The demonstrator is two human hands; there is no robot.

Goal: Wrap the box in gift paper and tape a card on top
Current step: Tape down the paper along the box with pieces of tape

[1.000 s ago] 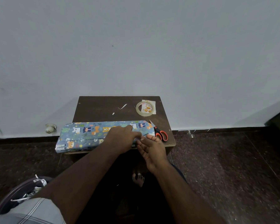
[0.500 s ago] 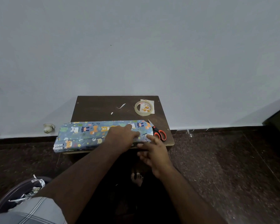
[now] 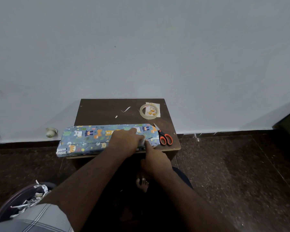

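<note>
Bottom left: plaid sleeve [image 3: 37, 218] and a bin [image 3: 22, 200] with paper scraps in it. A bare foot [image 3: 142, 183] shows on the floor under the table.

Right hand [image 3: 155, 162] comes in from below the table edge — index finger extended, tip pressing the near side of the wrapped box [image 3: 90, 139] where a small strip of tape [image 3: 143, 142] sits; other fingers curled under, holding nothing I can make out.

Left hand [image 3: 126, 139] lies palm-down on top of the box, fingers fairly straight, pressing the paper flat right beside the right fingertip. No pinch visible.

Box is fully covered in blue animal-print gift paper, lying lengthwise along the near edge of the dark wooden table [image 3: 105, 111], its left end overhanging the table.

Scissors [image 3: 164, 137], orange handles, closed, just beside the box's right end.

Further back: tape roll [image 3: 149, 111] lying flat on a small card [image 3: 153, 110] near the far right corner — well apart from the box. Two paper slivers [image 3: 126, 109] mid-table.
</note>
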